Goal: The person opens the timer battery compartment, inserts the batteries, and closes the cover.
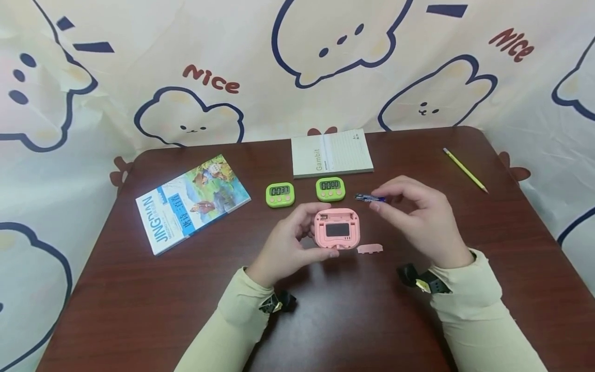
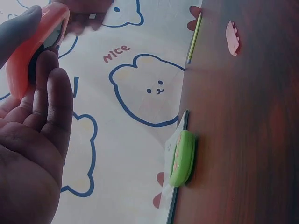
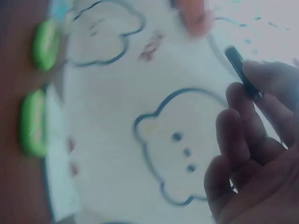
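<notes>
My left hand (image 1: 290,243) holds a pink digital timer (image 1: 344,213) by its left side, with the thumb along the lower edge and fingers at the top. The timer's back faces the head camera, showing a dark rectangle in the middle and an uncovered battery slot with metal contacts along the top. To its right, my right hand (image 1: 418,219) pinches a slim, dark blue battery (image 1: 367,198) between thumb and fingertips, apart from the timer. In the right wrist view the battery (image 3: 240,67) appears as a dark cylinder. A pink battery cover (image 1: 370,249) lies on the table just below the timer's right corner.
Two green timers (image 1: 280,195) (image 1: 330,189) stand behind the pink one. Farther back lies a Gambit notepad (image 1: 346,155). A picture-covered book (image 1: 192,204) is on the left, and a yellow pencil (image 1: 465,169) at the right on the brown table (image 1: 139,310). Printed cloth (image 1: 260,113) hangs around the table.
</notes>
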Demonstrator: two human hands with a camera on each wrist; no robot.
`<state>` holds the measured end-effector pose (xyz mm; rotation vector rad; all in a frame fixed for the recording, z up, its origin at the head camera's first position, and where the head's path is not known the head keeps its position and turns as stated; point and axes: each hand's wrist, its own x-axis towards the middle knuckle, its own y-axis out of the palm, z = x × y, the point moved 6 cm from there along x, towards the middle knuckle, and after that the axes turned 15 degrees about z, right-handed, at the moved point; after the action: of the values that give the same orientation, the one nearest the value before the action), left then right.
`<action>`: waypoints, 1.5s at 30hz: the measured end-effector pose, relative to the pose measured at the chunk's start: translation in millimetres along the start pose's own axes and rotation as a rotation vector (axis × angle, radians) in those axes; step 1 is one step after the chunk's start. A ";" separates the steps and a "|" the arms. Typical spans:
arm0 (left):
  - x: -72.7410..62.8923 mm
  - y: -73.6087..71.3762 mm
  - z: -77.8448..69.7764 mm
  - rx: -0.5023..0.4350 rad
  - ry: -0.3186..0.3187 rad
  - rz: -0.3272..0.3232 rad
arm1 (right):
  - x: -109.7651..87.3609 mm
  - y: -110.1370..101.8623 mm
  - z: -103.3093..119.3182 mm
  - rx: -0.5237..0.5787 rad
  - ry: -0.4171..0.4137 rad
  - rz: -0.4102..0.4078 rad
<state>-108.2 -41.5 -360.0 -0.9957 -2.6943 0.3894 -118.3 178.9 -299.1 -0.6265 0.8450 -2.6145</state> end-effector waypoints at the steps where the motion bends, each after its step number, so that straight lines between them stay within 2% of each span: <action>1: 0.1 -0.1 -0.1 -0.007 0.004 0.000 | 1.1 1.9 7.1 0.021 -0.030 0.008; 6: 0.7 0.5 -0.9 -0.035 0.025 0.001 | 6.5 15.1 27.3 0.061 -0.130 0.082; 10: 0.9 1.8 -1.9 -0.034 0.038 0.007 | 8.7 25.8 25.4 0.037 -0.125 0.140; 13: 1.3 2.1 -2.2 -0.030 0.042 0.008 | 8.6 28.6 21.5 0.032 -0.108 0.151; 19: 0.1 0.3 -2.1 -0.033 0.017 0.000 | 7.2 23.1 7.0 0.138 -0.001 0.130; 25: 0.1 -0.3 -2.2 -0.030 0.014 0.000 | 7.2 28.4 -7.4 0.226 0.119 0.256; 28: 0.6 0.0 -2.3 -0.028 0.017 0.002 | 7.5 33.1 -9.9 0.261 0.140 0.288; 36: 0.8 -0.5 -1.9 -0.015 0.004 0.006 | 8.6 38.6 -16.4 0.319 0.216 0.296; 45: 0.4 -0.4 -0.2 -0.004 0.005 0.030 | 9.6 41.6 -21.6 0.310 0.265 0.343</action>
<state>-108.7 -41.5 -359.6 -1.0372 -2.6792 0.3868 -130.3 152.8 -337.4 -0.0449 0.5393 -2.4625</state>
